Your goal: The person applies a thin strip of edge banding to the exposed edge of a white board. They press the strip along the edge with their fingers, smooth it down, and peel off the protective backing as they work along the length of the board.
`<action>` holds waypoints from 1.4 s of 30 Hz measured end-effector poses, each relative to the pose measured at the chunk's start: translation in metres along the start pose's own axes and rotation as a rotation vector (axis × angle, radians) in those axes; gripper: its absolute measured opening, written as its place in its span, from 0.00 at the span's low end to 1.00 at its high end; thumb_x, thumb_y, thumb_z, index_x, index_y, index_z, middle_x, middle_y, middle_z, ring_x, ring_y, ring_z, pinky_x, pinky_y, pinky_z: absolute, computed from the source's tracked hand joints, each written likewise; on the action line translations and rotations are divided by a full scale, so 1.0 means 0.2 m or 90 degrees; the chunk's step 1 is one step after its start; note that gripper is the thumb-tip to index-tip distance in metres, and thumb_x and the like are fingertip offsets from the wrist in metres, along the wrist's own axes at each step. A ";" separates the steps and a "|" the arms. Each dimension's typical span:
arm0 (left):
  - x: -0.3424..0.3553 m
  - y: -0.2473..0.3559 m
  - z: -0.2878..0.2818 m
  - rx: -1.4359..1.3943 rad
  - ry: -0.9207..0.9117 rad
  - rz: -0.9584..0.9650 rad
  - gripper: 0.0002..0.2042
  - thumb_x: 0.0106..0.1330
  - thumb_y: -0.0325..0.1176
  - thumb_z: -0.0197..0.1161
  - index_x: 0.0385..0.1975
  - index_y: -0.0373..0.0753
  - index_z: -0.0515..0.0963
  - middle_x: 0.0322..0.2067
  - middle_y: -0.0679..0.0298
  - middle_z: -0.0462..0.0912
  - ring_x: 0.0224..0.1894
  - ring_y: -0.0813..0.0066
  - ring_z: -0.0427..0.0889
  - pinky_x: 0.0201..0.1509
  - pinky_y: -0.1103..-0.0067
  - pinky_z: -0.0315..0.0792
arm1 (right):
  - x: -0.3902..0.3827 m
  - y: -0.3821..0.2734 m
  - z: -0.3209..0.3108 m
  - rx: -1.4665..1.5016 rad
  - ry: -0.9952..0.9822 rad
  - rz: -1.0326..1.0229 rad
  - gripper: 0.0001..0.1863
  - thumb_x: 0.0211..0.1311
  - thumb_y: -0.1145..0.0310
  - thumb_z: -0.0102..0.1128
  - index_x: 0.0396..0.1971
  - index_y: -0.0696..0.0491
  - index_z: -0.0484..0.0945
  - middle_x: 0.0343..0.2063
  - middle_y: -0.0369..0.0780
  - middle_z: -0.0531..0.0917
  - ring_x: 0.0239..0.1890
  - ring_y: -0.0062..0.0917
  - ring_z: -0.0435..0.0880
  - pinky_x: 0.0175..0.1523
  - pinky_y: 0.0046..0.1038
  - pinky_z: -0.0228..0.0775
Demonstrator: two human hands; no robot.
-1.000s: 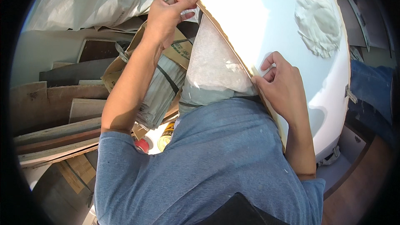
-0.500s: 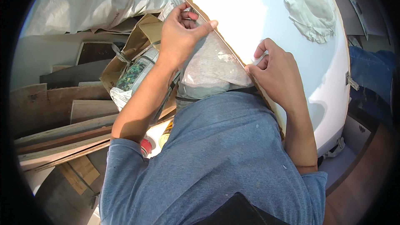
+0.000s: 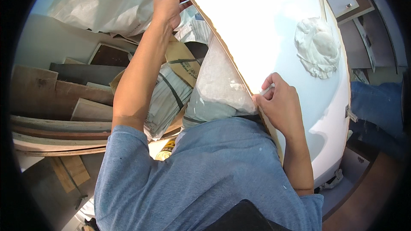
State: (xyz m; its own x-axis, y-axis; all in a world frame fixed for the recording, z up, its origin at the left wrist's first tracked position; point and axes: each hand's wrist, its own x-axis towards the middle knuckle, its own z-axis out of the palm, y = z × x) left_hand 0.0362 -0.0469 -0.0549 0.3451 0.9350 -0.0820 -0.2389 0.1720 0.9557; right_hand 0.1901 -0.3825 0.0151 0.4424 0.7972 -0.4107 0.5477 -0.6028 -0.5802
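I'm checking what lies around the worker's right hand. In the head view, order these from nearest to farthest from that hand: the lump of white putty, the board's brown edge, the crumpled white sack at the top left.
From the right hand:
1. Board's brown edge: touching the fingers, on the hand's left.
2. Lump of white putty: up and to the right, on the board's face.
3. Crumpled white sack: far upper left, beyond the left hand.

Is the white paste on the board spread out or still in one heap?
In one heap: the white paste sits as a thick lump on the board, whose surface around it looks smooth.
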 end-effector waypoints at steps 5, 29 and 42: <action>0.07 0.01 0.01 -0.005 0.060 -0.026 0.13 0.71 0.38 0.76 0.41 0.36 0.81 0.40 0.61 0.87 0.41 0.70 0.87 0.49 0.70 0.83 | -0.01 -0.01 -0.01 -0.010 -0.002 0.003 0.14 0.56 0.71 0.73 0.39 0.57 0.78 0.22 0.44 0.86 0.28 0.38 0.88 0.39 0.37 0.77; -0.92 -0.08 0.07 0.866 -0.429 0.481 0.39 0.64 0.20 0.64 0.79 0.52 0.68 0.80 0.66 0.65 0.82 0.62 0.62 0.84 0.53 0.55 | -0.04 0.14 0.06 0.066 0.084 -0.122 0.13 0.61 0.68 0.75 0.40 0.58 0.80 0.21 0.42 0.86 0.24 0.28 0.84 0.34 0.31 0.71; -0.86 -0.15 0.00 0.957 -0.396 0.556 0.39 0.68 0.21 0.63 0.79 0.62 0.67 0.82 0.72 0.62 0.83 0.63 0.60 0.84 0.53 0.54 | -0.06 0.15 0.03 0.148 0.023 -0.093 0.15 0.61 0.68 0.77 0.41 0.56 0.79 0.22 0.41 0.87 0.24 0.23 0.82 0.35 0.27 0.71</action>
State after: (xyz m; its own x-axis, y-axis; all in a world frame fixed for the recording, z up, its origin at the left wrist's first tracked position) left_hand -0.0160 -0.2126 -0.0689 0.9104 0.2998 0.2850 0.2804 -0.9538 0.1076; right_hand 0.1970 -0.4096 -0.0026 0.3976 0.8712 -0.2881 0.4312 -0.4545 -0.7794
